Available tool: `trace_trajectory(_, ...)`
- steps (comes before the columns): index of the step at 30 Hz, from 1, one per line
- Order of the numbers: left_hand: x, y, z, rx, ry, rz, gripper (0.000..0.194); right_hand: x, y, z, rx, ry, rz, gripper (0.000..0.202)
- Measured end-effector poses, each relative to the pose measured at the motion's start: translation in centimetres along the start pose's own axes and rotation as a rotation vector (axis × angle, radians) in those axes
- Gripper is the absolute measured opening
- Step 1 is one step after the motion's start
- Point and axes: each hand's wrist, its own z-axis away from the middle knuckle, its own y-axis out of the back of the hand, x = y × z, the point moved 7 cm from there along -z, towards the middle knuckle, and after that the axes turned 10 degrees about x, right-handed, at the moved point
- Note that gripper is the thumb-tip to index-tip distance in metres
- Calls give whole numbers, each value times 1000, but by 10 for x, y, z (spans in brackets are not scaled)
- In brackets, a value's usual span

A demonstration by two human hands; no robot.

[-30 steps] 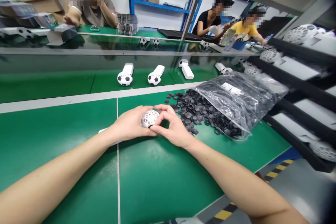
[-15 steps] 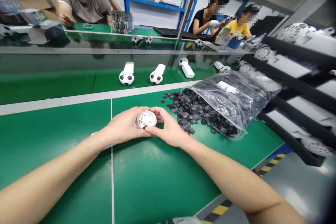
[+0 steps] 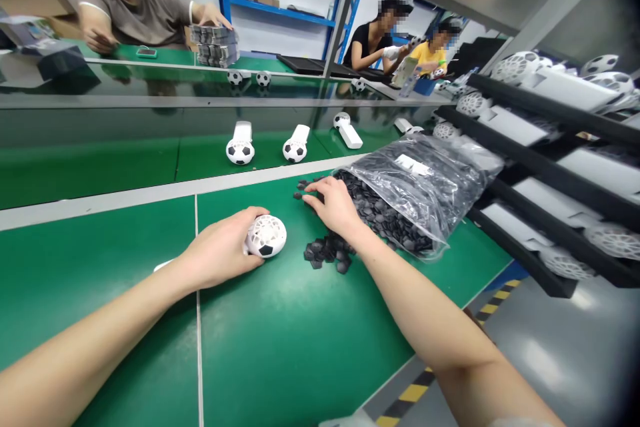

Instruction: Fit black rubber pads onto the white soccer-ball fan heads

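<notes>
My left hand (image 3: pixel 220 247) is wrapped round a white football-shaped fan head (image 3: pixel 267 235) with an open lattice face. One black pentagon sits in the lattice on its near side. A white end of its body (image 3: pixel 163 265) shows past my wrist; the rest is hidden under the hand. My right hand (image 3: pixel 333 207) is over the loose black pentagon pieces (image 3: pixel 327 251), thumb and fingers apart. Its fingertips are close to a few single pieces (image 3: pixel 299 195) at the pile's far left edge. I cannot make out anything held in it.
A clear plastic bag (image 3: pixel 420 167) spills black pieces on the right. Black racks (image 3: pixel 530 140) with white fans stand beyond it. Several football fans (image 3: pixel 241 151) lie on the green belt ahead. Co-workers sit across; one person's hand (image 3: pixel 213 15) rests on a grey stack (image 3: pixel 215 47).
My right hand has let go of the football fan and moved right, over the black pieces. My left hand keeps hold of the fan. A co-worker's raised hand has come down onto the grey stack.
</notes>
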Motion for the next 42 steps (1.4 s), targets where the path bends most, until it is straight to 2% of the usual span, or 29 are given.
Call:
trace_trajectory(2,2,1,0,1,-38,-31,57,5,-6,-2,-64,45,165,17)
trace_trajectory(5,5,4,-1,44,-164,-125,62,-4,-16,4,-152,174,302,18)
trace_trajectory(7,5,6,-2,84,-229,-184,65,-9,-17,7,-163,222,352,21)
trace_trajectory(10,-1,9,-5,140,-240,-198,64,-12,-15,9,-160,230,363,28)
trace_trajectory(12,-6,9,-7,146,-229,-157,63,-14,-10,10,-142,203,258,29)
trace_trajectory(15,-10,5,-8,99,-220,-96,63,-24,1,16,-142,84,-191,20)
trace_trajectory(17,-10,4,-8,69,-210,-74,67,-36,5,23,-201,15,-492,13)
trace_trajectory(19,-8,4,-8,59,-179,-59,76,-49,5,31,-278,-23,-648,9)
trace_trajectory(23,-4,5,-8,95,-120,-41,84,-61,0,41,-359,-101,-715,7)
trace_trajectory(27,-2,5,-9,154,-125,-19,80,-62,-8,45,-327,-111,-756,3)
trace_trajectory(31,-2,6,-8,183,-129,-6,74,-54,-20,47,-320,-211,-840,14)
trace_trajectory(35,0,7,-8,187,-128,4,66,-49,-25,48,-303,-248,-806,22)
trace_trajectory(39,3,9,-10,166,-125,26,58,-51,-30,52,-387,-349,-924,32)
trace_trajectory(42,2,9,-11,148,-117,39,58,-50,-32,45,-431,-327,-895,29)
